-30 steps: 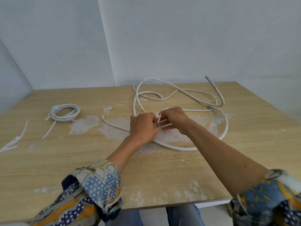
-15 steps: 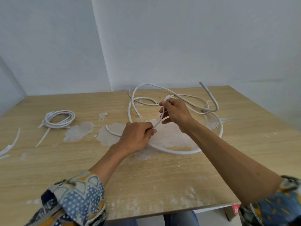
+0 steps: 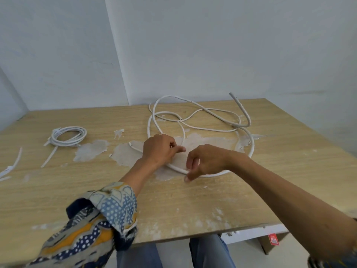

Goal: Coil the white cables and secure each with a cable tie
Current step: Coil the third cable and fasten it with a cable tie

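Observation:
A thick white cable (image 3: 251,151) lies in a wide loop on the wooden table (image 3: 193,207), its grey end (image 3: 234,97) raised at the back right. A thin white cable (image 3: 204,129) winds in loose loops behind it. My left hand (image 3: 159,150) is curled, and a strand of the thin cable runs down into its fingers. My right hand (image 3: 205,161) hangs just to its right, thumb and fingers curled round the near arc of the thick cable. The cable under both hands is hidden.
A coiled, bound white cable (image 3: 67,134) sits at the left of the table. Loose white cable ties (image 3: 10,168) lie at the far left edge. Peeled patches mark the tabletop. A wall stands close behind the table, whose front edge is near my lap.
My right hand let go of the thin strand it held up and dropped to the near arc of the thick cable. My left hand shifted slightly back, still curled.

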